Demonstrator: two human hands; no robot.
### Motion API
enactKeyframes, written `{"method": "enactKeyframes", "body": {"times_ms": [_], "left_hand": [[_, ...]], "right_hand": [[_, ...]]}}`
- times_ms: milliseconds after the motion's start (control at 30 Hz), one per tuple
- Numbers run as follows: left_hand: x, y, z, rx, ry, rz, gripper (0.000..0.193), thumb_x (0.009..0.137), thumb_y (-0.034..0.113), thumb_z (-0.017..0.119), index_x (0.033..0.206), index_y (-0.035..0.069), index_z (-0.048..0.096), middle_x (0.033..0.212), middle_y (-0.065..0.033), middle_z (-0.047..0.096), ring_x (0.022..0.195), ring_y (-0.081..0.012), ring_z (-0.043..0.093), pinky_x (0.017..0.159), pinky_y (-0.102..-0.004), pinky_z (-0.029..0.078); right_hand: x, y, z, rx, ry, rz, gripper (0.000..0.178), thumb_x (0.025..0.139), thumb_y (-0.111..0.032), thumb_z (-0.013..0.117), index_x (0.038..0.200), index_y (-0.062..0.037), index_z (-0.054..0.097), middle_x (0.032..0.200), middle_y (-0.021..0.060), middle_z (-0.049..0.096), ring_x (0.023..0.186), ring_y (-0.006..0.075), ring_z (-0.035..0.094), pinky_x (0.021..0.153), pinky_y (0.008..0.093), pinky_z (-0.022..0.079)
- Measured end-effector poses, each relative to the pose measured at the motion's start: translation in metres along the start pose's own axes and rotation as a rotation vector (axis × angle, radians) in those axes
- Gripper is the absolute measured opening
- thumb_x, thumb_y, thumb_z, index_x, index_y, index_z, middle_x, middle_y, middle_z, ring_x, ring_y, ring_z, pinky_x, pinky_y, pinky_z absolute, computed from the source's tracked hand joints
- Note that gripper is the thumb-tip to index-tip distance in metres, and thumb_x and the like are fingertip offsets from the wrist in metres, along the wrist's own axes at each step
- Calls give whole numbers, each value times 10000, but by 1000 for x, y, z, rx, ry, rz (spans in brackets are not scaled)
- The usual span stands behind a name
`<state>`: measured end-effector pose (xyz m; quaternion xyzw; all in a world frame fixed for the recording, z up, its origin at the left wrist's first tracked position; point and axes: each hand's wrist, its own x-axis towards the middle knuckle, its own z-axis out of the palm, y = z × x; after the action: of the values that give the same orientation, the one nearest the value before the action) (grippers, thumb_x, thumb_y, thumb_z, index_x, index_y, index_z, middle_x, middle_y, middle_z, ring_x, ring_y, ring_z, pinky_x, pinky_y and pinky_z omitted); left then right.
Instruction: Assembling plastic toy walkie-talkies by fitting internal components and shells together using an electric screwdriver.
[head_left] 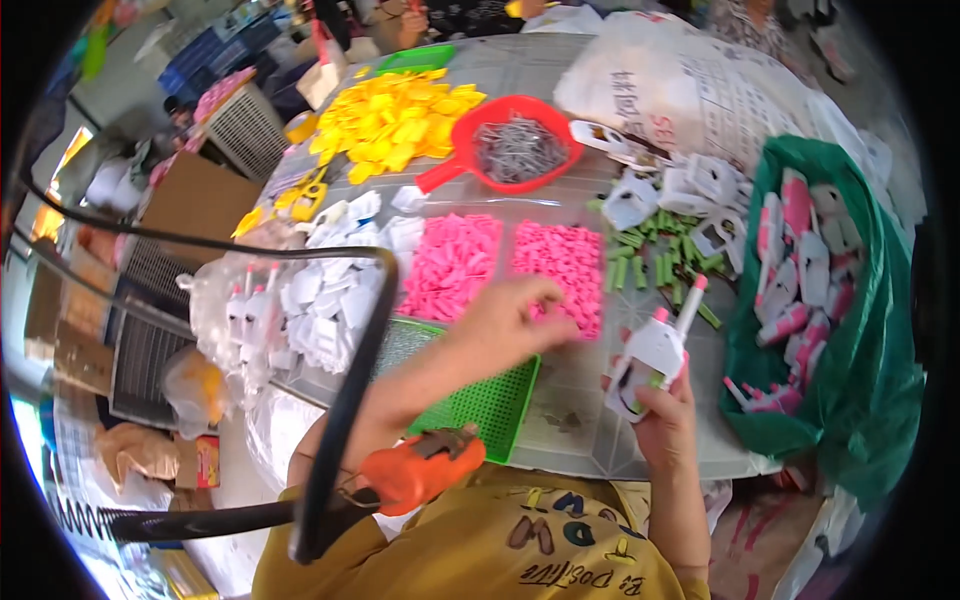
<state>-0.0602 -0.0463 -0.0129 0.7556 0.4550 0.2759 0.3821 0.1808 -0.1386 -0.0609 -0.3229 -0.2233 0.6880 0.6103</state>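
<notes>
My right hand [668, 405] grips a white plastic casing [652, 352], tilted upward, with a white pink-tipped stem and a second pink tip at its top. Over the tray of small pink pieces [560, 250], my left hand [525, 315] has its fingers curled into a pinch; whatever lies between them is too small to make out. Left of that tray is a heap of longer pink pieces [450, 258]. Green tube-like pieces [655, 262] and more white casings [705, 190] lie beyond my right hand. Below my left forearm sits a green perforated basket [485, 410].
A red scoop [532, 175] holds metal screws or pins beside yellow parts [385, 115]. White parts [335, 285] are piled at left. A green bag [850, 400] of pink-and-white items stands at right. A black bent bar [360, 370] and an orange tool [420, 470] cross the near left.
</notes>
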Motion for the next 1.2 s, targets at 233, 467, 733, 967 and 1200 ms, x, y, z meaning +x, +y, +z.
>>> {"method": "enactKeyframes", "body": {"times_ms": [233, 467, 733, 967, 1200], "left_hand": [[18, -175, -167, 697, 594, -288, 259, 940, 188, 680, 1137, 24, 719, 1010, -174, 758, 935, -317, 734, 836, -401, 571], [40, -205, -170, 647, 314, -520, 761, 656, 331, 922, 1306, 35, 662, 1213, -202, 712, 1121, -332, 689, 966, -400, 545], [21, -228, -193, 699, 820, -230, 366, 748, 122, 752, 1096, 22, 702, 884, -151, 717, 797, -261, 699, 727, -376, 542], [21, -32, -46, 131, 319, 26, 353, 976, 11, 546, 1328, 34, 564, 1118, -222, 685, 1027, -335, 695, 877, -418, 546], [34, 16, 48, 289, -55, 621, 537, 904, 65, 634, 1423, 10, 509, 1361, -256, 508, 1200, -453, 551, 1039, -481, 480]], "right_hand": [[-14, 0, -38, 43, 67, 32, 915, 689, 68, 618, 1540, -163, 373, 1433, 195, 556, 1185, 340, 632, 942, 582, 589], [-14, 8, -33, 81, 54, 39, 838, 707, 62, 665, 1493, -133, 448, 1430, 190, 564, 1183, 360, 632, 940, 612, 584], [-15, 3, -39, 56, 59, 15, 896, 729, 103, 653, 1538, -157, 367, 1440, 169, 551, 1277, 392, 594, 1005, 597, 548], [22, 11, -11, 153, 18, -47, 857, 762, 80, 638, 1536, -177, 375, 1434, 133, 550, 1307, 369, 566, 1096, 565, 480], [19, 8, 1, 272, 5, -89, 874, 838, 100, 606, 1569, -232, 262, 1451, 16, 483, 1374, 237, 472, 1137, 460, 401]]}}
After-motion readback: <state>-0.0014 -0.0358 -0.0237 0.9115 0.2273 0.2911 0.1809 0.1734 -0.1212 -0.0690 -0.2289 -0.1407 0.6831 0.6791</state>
